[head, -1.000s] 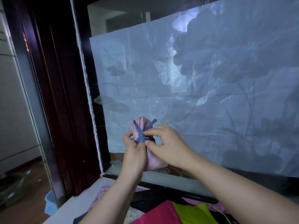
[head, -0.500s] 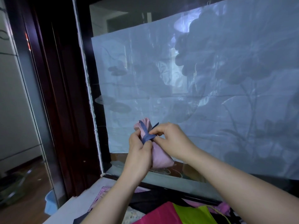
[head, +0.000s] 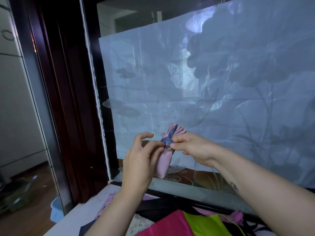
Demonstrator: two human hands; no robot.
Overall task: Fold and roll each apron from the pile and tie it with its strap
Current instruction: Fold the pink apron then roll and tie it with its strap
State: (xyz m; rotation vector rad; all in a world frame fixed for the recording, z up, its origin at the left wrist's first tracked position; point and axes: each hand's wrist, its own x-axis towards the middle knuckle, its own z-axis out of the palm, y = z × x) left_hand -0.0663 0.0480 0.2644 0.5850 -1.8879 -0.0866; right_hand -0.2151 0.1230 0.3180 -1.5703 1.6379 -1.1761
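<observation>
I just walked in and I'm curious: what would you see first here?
A pink rolled apron is held up mid-picture, with the left hand and right hand pinching its blue strap. Below, at the bottom edge, a bright magenta cloth and lime-green cloth lie.

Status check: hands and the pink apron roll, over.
Right hand pinches blue strap at knot. Left hand fingertips at knot, grip unclear. Pink apron rolled, held midair. Nothing obstructing.
</observation>
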